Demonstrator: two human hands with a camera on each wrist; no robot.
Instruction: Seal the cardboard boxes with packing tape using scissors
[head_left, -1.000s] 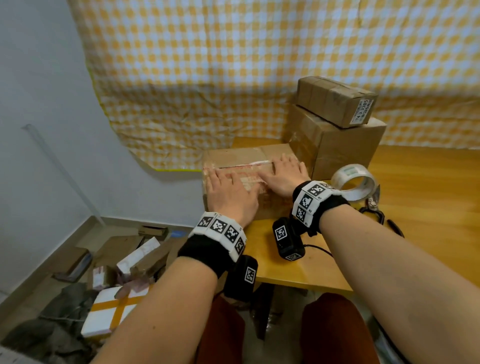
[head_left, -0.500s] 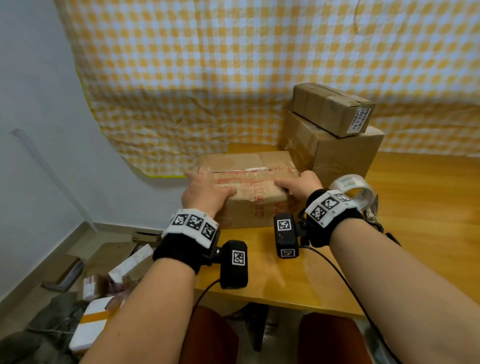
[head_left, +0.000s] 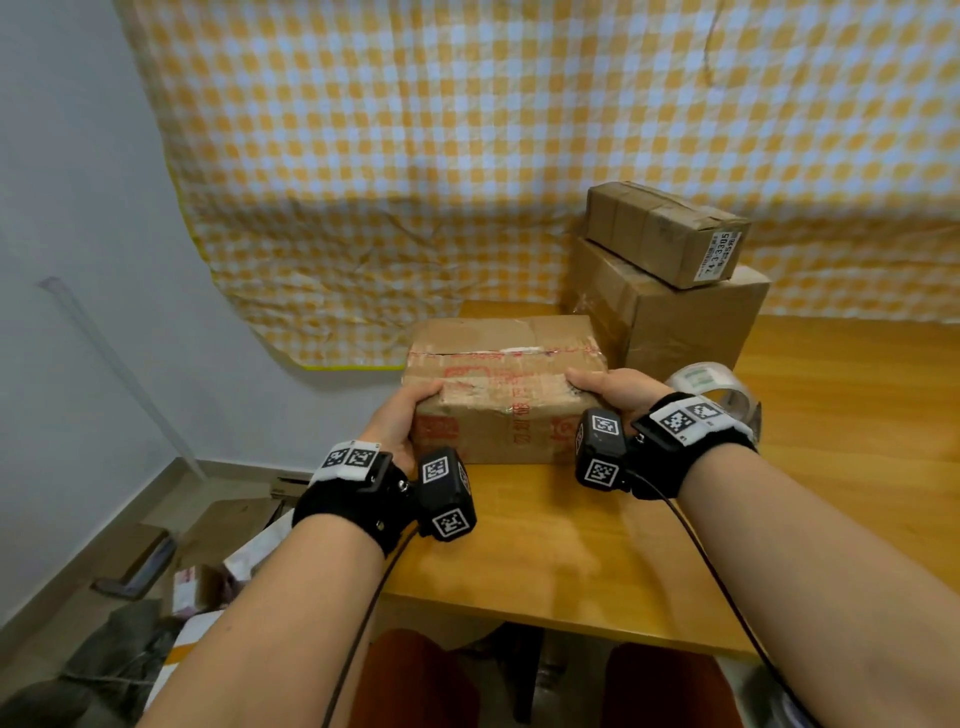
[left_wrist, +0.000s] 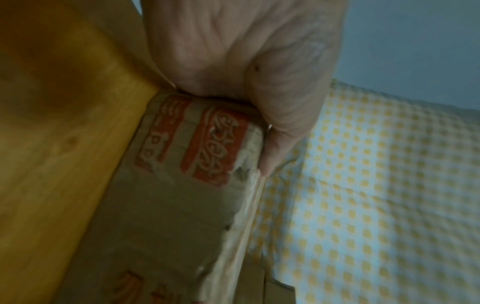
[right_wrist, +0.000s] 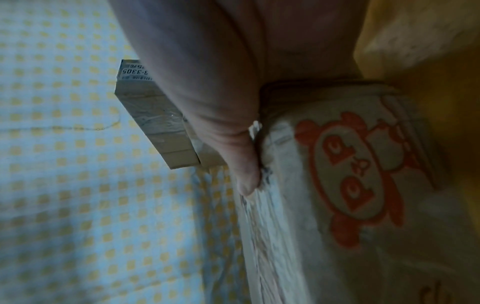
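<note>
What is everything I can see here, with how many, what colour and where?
printed box: one, brown with red print, table's near left, held at both ends
stacked boxes: two, brown, small on large, behind the printed box
tape roll: one, clear, behind the right wrist
table: one, yellow wood
cloth: one, yellow-white check, on the wall
floor clutter: several cartons, lower left
left hand: grips the box's left end
right hand: grips its right end

Bare desk (head_left: 545, 545) lies open in front of the red-printed box (head_left: 498, 410) | two stacked boxes (head_left: 670, 291) touch its right rear corner, blocking that side | tape roll (head_left: 719, 387) sits just right | checked cloth (head_left: 467, 156) closes the rear | left of box: desk edge, open air.
</note>
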